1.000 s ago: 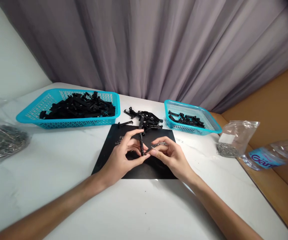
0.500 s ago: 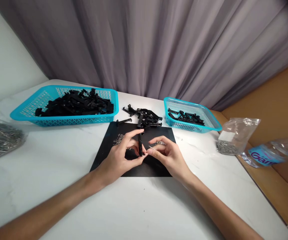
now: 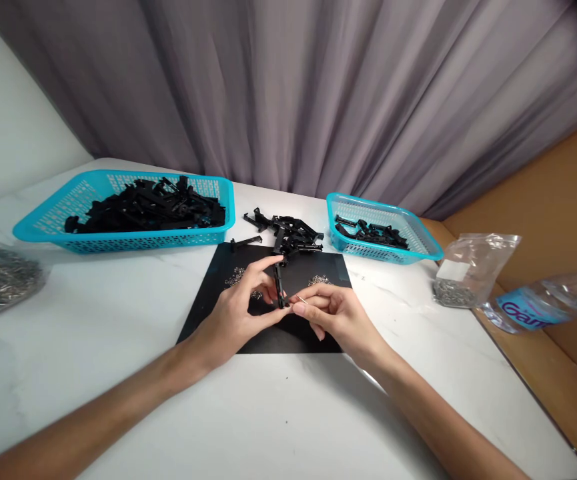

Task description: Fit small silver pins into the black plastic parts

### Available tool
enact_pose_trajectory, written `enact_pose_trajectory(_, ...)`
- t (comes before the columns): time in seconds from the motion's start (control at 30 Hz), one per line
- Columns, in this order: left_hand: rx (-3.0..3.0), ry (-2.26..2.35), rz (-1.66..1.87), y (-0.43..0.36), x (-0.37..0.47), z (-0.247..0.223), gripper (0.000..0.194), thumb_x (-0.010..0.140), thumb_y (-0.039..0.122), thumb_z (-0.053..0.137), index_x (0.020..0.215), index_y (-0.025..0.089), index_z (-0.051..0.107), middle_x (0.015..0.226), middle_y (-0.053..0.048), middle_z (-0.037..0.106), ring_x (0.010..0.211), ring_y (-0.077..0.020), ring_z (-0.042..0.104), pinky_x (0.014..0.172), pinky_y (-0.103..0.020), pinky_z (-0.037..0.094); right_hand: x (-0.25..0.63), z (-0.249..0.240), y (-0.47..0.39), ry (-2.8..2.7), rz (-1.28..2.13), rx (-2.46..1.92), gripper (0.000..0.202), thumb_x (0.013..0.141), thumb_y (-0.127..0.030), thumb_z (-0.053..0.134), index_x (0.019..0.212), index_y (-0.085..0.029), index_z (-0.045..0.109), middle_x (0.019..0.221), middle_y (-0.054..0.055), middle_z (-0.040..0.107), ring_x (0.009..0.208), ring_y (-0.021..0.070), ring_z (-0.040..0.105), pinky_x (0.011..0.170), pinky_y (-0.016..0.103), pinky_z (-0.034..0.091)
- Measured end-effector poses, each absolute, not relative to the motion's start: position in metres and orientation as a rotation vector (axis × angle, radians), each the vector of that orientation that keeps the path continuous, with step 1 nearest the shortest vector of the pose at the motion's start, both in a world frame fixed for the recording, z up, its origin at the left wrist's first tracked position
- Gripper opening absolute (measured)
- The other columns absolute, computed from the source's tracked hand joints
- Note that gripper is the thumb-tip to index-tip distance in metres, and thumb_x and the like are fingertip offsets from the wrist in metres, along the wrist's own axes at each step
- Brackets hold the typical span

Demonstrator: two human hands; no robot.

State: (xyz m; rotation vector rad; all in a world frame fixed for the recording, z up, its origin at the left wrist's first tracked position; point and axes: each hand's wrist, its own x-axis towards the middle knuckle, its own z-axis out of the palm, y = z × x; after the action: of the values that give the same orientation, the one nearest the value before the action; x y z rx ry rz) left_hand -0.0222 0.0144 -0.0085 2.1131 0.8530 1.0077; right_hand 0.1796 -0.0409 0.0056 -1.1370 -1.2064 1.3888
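Holding black part (image 3: pixel 278 287) over mat (image 3: pixel 268 343): left hand (image 3: pixel 235 312) pinches its ends | right hand (image 3: pixel 341 315) grips thin metal stick (image 3: pixel 302 301) beside it | looks partway: big basket (image 3: pixel 143 240) heaped, small basket (image 3: pixel 368 252) has fewer parts

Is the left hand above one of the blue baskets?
No, the left hand holds a black plastic part above the black mat.

Site observed: a small hand-work station, indoors. Evidence: baskets of black parts (image 3: pixel 151 207), bagged metal pieces (image 3: pixel 453 293) and a black work mat (image 3: pixel 308 337).
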Motion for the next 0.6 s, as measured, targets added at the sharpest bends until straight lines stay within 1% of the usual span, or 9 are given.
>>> enact_pose_trajectory(0.1,2.063,0.891,1.000,0.017,-0.020,-0.007,0.069,0.085,0.037,0.079,0.144,0.029,0.044,0.097,0.001,0.066,0.083,-0.0161,0.065,0.083,-0.034,0.059,0.183,0.006,-0.040,-1.210,1.390,-1.144,0.038,0.076,-0.050,0.084,0.087,-0.017,0.070,0.058,-0.005,0.059,0.045,0.0078,0.040,0.048,0.025,0.031)
enact_pose_trajectory(0.17,2.027,0.902,0.995,0.018,-0.019,-0.004,0.069,0.081,0.041,0.081,0.140,0.029,0.047,0.098,0.000,0.066,0.082,-0.0164,0.065,0.080,-0.034,0.060,0.184,0.005,-0.040,-1.215,1.375,-1.155,0.038,0.078,-0.053,0.081,0.087,-0.018,0.069,0.054,-0.006,0.056,0.045,0.0086,0.040,0.049,0.026,0.031)
enact_pose_trajectory(0.23,2.041,0.916,0.989,0.019,-0.019,-0.001,0.068,0.079,0.043,0.083,0.137,0.029,0.051,0.101,-0.001,0.066,0.087,-0.0185,0.066,0.083,-0.036,0.059,0.185,0.004,-0.040,-1.223,1.323,-1.169,0.036,0.083,-0.053,0.076,0.089,-0.019,0.068,0.061,-0.003,0.062,0.048,0.0094,0.042,0.052,0.026,0.034)
enact_pose_trajectory(0.3,2.104,0.939,0.965,0.018,-0.020,0.002,0.066,0.078,0.045,0.084,0.135,0.030,0.055,0.107,-0.002,0.066,0.099,-0.0217,0.064,0.091,-0.039,0.057,0.187,0.002,-0.039,-1.268,1.176,-1.205,0.032,0.087,-0.051,0.073,0.090,-0.019,0.069,0.081,0.003,0.071,0.057,0.0112,0.048,0.057,0.027,0.038)
enact_pose_trajectory(0.33,2.140,0.950,0.941,0.018,-0.021,0.004,0.065,0.078,0.047,0.083,0.135,0.031,0.056,0.112,-0.002,0.065,0.105,-0.0232,0.063,0.095,-0.041,0.055,0.189,0.000,-0.038,-1.299,1.074,-1.234,0.030,0.087,-0.050,0.073,0.089,-0.020,0.070,0.090,0.005,0.072,0.063,0.0124,0.051,0.060,0.028,0.040)
enact_pose_trajectory(0.37,2.176,0.959,0.912,0.017,-0.022,0.005,0.065,0.078,0.049,0.083,0.135,0.033,0.057,0.116,-0.002,0.064,0.109,-0.0244,0.061,0.098,-0.042,0.054,0.191,-0.001,-0.037,-1.330,0.977,-1.266,0.029,0.087,-0.049,0.073,0.088,-0.020,0.071,0.095,0.005,0.072,0.067,0.0136,0.053,0.062,0.028,0.041)
enact_pose_trajectory(0.47,2.277,0.953,0.833,0.016,-0.024,0.006,0.064,0.076,0.053,0.083,0.132,0.033,0.061,0.124,-0.004,0.062,0.118,-0.0277,0.056,0.105,-0.046,0.049,0.197,-0.004,-0.033,-1.374,0.843,-1.334,0.029,0.086,-0.048,0.074,0.086,-0.020,0.073,0.090,0.004,0.072,0.070,0.0158,0.055,0.063,0.029,0.041)
enact_pose_trajectory(0.6,2.363,0.894,0.767,0.018,-0.024,0.001,0.064,0.072,0.057,0.085,0.123,0.026,0.065,0.116,-0.006,0.066,0.113,-0.0292,0.058,0.104,-0.049,0.047,0.200,-0.006,-0.029,-1.377,0.899,-1.296,0.027,0.087,-0.047,0.074,0.088,-0.019,0.074,0.091,0.005,0.074,0.076,0.0185,0.063,0.068,0.030,0.047)
